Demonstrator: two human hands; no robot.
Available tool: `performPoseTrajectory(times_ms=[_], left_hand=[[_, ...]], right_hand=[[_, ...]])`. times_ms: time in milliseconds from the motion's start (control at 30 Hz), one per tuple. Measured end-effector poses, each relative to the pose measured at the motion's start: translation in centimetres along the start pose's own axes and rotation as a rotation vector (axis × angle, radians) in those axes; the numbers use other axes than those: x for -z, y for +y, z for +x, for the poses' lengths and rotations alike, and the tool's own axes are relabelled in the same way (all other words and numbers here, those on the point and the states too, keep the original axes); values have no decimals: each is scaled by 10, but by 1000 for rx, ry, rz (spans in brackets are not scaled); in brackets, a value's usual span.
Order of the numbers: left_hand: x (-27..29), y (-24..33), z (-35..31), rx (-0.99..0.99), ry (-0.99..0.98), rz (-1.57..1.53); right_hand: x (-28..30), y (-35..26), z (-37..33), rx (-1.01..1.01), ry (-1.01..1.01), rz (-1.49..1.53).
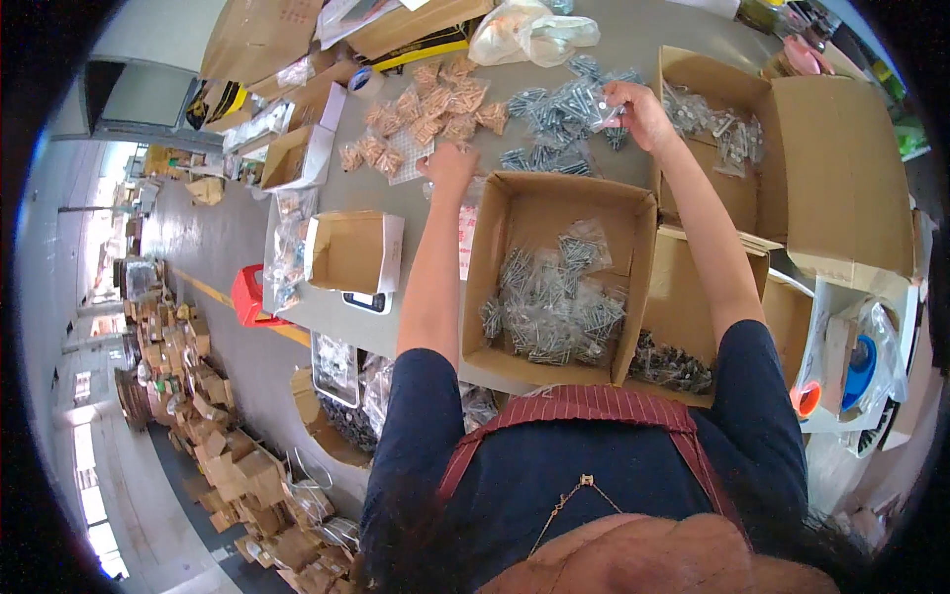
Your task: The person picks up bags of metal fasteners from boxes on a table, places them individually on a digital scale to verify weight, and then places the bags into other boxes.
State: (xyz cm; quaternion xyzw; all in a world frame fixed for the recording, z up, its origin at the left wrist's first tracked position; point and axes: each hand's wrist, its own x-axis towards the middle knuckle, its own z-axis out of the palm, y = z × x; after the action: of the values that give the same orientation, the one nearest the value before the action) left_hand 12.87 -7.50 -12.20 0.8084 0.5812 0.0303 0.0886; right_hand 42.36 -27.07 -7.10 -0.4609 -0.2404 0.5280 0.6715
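My right hand (643,117) reaches far across the table. Its fingers pinch a clear bag of screws (602,107) at the right side of a pile of bagged silver screws (559,109). My left hand (452,166) is closed, with its fingers bent down beside a white sheet (408,153) that looks like labels. What it holds, if anything, is too small to tell. Just beyond it lie several bags of tan wall plugs (435,102). Between my forearms stands an open cardboard box (562,192) holding bags of screws (559,297).
Right of my arm stand a box with bagged white parts (727,139) and a box with dark fasteners (673,366). A small empty box (346,252) and a scale (368,301) sit left. White plastic bags (534,35) lie at the back; a red stool (253,297) stands beside the table.
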Motion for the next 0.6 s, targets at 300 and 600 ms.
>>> performPoseTrajectory(times_ms=[300, 600], left_hand=[[81, 88, -122, 100, -746, -2193], [50, 103, -169, 189, -938, -1827]], right_hand=[[-33, -12, -71, 275, -239, -195], [99, -14, -59, 126, 314, -1302]])
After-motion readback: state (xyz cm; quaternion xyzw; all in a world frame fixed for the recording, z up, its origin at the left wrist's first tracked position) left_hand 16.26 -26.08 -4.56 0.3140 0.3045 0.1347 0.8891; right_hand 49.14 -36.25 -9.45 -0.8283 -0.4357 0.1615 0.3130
